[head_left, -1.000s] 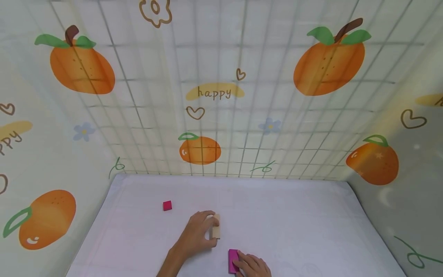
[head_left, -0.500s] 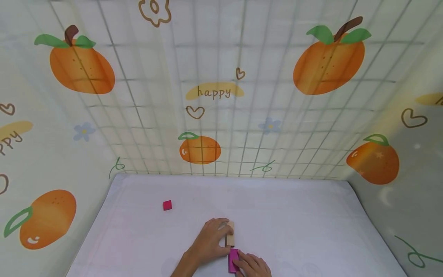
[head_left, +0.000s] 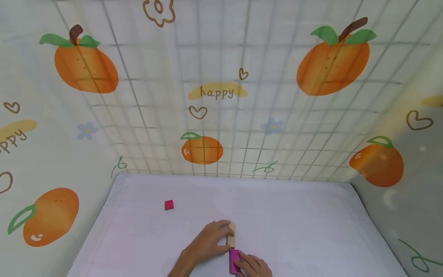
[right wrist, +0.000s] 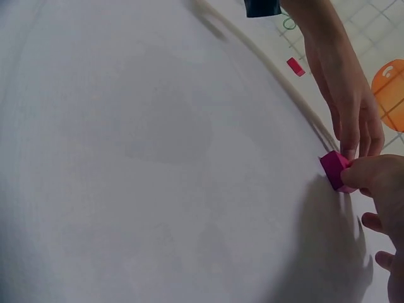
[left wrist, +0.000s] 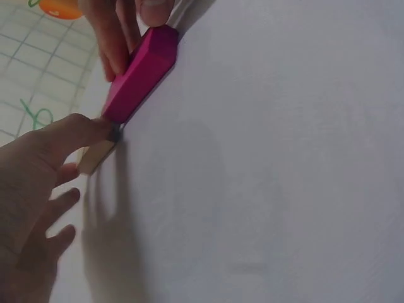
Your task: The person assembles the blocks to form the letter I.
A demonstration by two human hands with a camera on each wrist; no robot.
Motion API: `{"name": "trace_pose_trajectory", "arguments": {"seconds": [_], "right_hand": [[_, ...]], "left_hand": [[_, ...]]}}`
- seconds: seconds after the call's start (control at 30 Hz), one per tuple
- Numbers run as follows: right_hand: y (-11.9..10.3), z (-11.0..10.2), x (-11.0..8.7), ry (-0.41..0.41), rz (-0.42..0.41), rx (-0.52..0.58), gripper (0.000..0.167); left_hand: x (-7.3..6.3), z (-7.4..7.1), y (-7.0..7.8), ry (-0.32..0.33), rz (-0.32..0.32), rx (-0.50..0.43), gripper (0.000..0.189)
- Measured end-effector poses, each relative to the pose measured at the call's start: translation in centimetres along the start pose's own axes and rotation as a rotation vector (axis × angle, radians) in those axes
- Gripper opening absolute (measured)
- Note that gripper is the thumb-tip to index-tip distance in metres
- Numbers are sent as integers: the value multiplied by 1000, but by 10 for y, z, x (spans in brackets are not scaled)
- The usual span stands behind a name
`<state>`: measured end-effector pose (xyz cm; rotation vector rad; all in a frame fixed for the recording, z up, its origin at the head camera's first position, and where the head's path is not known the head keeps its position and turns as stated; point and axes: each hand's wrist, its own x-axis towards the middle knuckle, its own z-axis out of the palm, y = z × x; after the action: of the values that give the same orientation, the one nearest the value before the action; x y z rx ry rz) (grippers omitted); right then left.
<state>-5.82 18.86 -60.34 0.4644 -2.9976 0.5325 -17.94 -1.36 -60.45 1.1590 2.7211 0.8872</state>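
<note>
My left hand (head_left: 210, 239) grips a pale wooden block (head_left: 231, 235) between thumb and fingers. The near end of that block lies against, or very close to, the far end of a magenta block (head_left: 233, 261), and the two stand in a line on the white surface. My right hand (head_left: 255, 265) holds the magenta block from its right side. In the left wrist view the magenta block (left wrist: 144, 72) shows bevelled edges, and my left thumb lies where the two blocks meet. The left hand partly hides the wooden block (left wrist: 98, 156) there.
A small red cube (head_left: 169, 205) lies on the white tabletop (head_left: 294, 223), farther off to the left. Behind the table hangs a cloth wall (head_left: 221, 123) printed with oranges and a grid; cloth also encloses both sides.
My left hand has brought the wooden block right and nearer, up to the end of the magenta block. The right hand has stayed on the magenta block.
</note>
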Motion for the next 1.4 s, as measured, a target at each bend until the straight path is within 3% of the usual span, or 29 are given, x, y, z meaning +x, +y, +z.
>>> {"name": "trace_pose_trajectory", "arguments": {"seconds": [0.2, 0.43, 0.73, 0.97, 1.17, 1.4], "right_hand": [[-2, -3, -1, -30, 22, 11, 30], [-4, -4, 0, -31, 50, 41, 29], [-3, 2, 0, 45, 39, 31, 27], [1, 11, -1, 180, -28, -36, 27], [2, 12, -1, 173, -35, -56, 27], [5, 18, -2, 261, -87, -85, 30]], "left_hand": [[1, -6, -4, -61, 12, -14, 30], [2, -5, -2, -40, 44, -19, 30], [1, -8, 4, -12, 80, 9, 28], [0, -5, 2, 7, 91, 27, 29], [-1, -6, 6, -4, 76, 31, 29], [-3, -3, 6, 3, 68, 10, 29]]}}
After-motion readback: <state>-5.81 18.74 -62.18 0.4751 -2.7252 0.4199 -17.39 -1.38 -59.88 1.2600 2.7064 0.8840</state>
